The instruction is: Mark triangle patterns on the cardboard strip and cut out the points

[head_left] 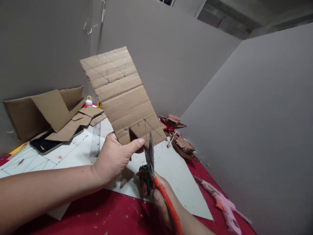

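My left hand (114, 156) grips the lower edge of a piece of corrugated cardboard (122, 94), thumb in front and fingers mostly hidden behind. Pencil lines form triangles at its top and bottom ends, and a narrow notch is cut in the bottom edge beside my thumb. In my right hand (161, 195) is a pair of scissors (150, 160) with one orange and one green handle. The blades point upward at the bottom edge of the cardboard, close to a drawn line. Beneath, a small cardboard scrap (126, 177) lies on the paper.
White paper (186, 182) with drawn lines covers part of the red tabletop (117, 215). To the left are a clear ruler (96, 138), a phone (46, 147) and cardboard pieces (53, 111). At right are two brown model boats (183, 145) and a pink glue gun (221, 202). Grey walls enclose the table.
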Available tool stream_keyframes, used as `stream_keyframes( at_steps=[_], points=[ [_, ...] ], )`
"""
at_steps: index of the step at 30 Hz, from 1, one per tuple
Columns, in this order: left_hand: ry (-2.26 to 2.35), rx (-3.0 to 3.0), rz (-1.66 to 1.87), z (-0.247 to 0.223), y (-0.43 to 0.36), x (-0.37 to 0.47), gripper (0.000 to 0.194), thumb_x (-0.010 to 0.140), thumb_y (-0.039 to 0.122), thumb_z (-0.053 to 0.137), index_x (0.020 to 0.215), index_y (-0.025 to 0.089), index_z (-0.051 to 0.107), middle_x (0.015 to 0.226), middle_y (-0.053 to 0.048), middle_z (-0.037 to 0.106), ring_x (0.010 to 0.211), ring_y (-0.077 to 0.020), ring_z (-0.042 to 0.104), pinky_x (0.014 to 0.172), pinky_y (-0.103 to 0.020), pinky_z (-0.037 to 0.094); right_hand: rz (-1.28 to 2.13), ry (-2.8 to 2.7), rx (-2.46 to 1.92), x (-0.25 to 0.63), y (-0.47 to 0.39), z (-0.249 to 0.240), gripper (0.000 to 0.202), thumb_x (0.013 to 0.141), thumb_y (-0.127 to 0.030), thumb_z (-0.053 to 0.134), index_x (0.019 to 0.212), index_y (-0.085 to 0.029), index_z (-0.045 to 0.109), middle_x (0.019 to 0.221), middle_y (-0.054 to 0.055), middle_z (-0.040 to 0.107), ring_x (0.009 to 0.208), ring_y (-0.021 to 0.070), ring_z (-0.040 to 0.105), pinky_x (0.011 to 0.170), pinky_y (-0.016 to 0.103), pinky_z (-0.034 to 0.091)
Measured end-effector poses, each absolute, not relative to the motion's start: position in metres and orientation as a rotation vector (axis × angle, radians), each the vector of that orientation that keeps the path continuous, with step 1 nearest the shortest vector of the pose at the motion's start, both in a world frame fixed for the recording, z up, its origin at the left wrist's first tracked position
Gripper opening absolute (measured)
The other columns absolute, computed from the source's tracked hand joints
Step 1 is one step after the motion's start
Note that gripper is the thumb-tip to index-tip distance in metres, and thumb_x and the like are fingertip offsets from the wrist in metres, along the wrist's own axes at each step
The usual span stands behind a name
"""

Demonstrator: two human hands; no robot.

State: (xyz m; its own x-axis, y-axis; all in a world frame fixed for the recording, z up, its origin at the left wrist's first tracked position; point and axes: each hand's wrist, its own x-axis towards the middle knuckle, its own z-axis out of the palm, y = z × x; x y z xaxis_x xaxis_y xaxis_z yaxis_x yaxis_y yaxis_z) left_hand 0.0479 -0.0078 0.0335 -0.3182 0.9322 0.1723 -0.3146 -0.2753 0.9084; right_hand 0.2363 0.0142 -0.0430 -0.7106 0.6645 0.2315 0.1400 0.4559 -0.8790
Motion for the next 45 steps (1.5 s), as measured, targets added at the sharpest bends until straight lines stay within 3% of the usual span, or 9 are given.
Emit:
stream_keyframes(
  at_steps=[23, 32, 45],
  points=[
    [1.048, 1.008, 1.741, 0.031, -0.005, 0.047, 0.012, 0.071, 0.025, 0.078, 0.076, 0.015, 0.072, 0.066, 0.000, 0.071, 0.061, -0.0130, 0.064, 0.061, -0.023, 0.053, 1.209, -2.131, -0.696, 0.243, 0.019, -0.053, 0.061, 0.090, -0.076, 0.037, 0.103, -0.019, 0.057, 0.070, 0.000, 0.050, 0.059, 0.0159, 0.041, 0.055, 0.028, 0.039],
    [1.047, 0.968, 1.731, 0.027, -0.003, 0.048, 0.021, 0.068, 0.026, 0.079, 0.085, 0.015, 0.074, 0.074, -0.002, 0.075, 0.065, -0.0149, 0.066, 0.064, -0.026, 0.057, 1.256, -2.150, -0.691, 0.242, 0.018, -0.050, 0.059, 0.092, -0.073, 0.037, 0.100, -0.018, 0.056, 0.067, -0.001, 0.046, 0.056, 0.0139, 0.037, 0.051, 0.027, 0.034],
    [1.051, 1.005, 1.731, 0.030, -0.007, 0.048, 0.015, 0.069, 0.026, 0.079, 0.078, 0.016, 0.073, 0.068, 0.000, 0.072, 0.063, -0.0127, 0.064, 0.061, -0.022, 0.054, 1.386, -1.951, -0.754, 0.235, 0.006, -0.054, 0.060, 0.088, -0.077, 0.041, 0.090, -0.019, 0.055, 0.059, -0.005, 0.037, 0.049, 0.0108, 0.029, 0.045, 0.025, 0.026]
  ],
)
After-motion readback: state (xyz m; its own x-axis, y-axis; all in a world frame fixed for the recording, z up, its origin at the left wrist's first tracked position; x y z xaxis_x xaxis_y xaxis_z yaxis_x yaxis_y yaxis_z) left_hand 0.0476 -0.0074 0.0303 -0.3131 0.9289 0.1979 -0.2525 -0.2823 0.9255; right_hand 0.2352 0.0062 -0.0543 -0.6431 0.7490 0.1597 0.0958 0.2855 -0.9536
